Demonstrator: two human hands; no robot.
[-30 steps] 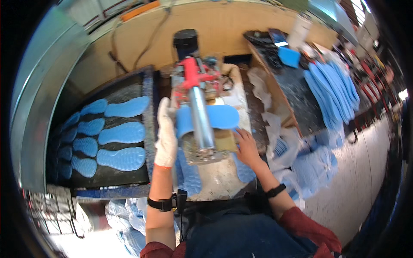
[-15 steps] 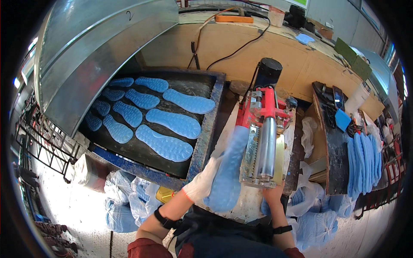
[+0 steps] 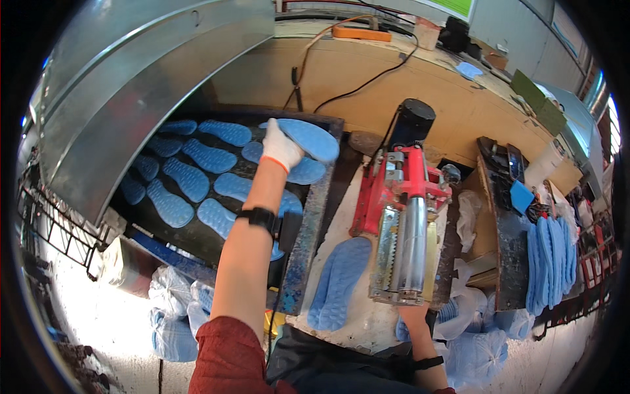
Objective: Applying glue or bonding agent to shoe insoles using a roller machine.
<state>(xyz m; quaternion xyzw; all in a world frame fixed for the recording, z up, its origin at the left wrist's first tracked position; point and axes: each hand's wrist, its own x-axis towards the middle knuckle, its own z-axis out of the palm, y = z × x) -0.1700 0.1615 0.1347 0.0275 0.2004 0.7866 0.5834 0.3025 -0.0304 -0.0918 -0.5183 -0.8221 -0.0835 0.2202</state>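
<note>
My left hand (image 3: 282,146), in a white glove, grips a blue insole (image 3: 310,138) by its edge above the dark tray's (image 3: 303,279) far right corner. Several bumpy blue insoles (image 3: 209,156) lie in rows on that tray, some hidden behind my forearm. Right of the tray, two overlapping blue insoles (image 3: 338,284) rest on the pale bench. Beside them stands a red roller machine (image 3: 410,210) with a shiny metal roller. My bare right hand (image 3: 415,315) reaches under the machine's near end, its fingers hidden. Part of another blue piece shows next to it.
A sheet-metal hood (image 3: 157,85) slopes over the tray's left side. On a dark side table (image 3: 515,262) at right stands a row of blue insoles (image 3: 551,262). Plastic bags of insoles (image 3: 479,348) sit on the floor. A black cable (image 3: 374,85) hangs along the back panel.
My left hand has moved from beside the machine up and away to the tray's far right corner, now with an insole in it. The right hand has stayed under the machine.
</note>
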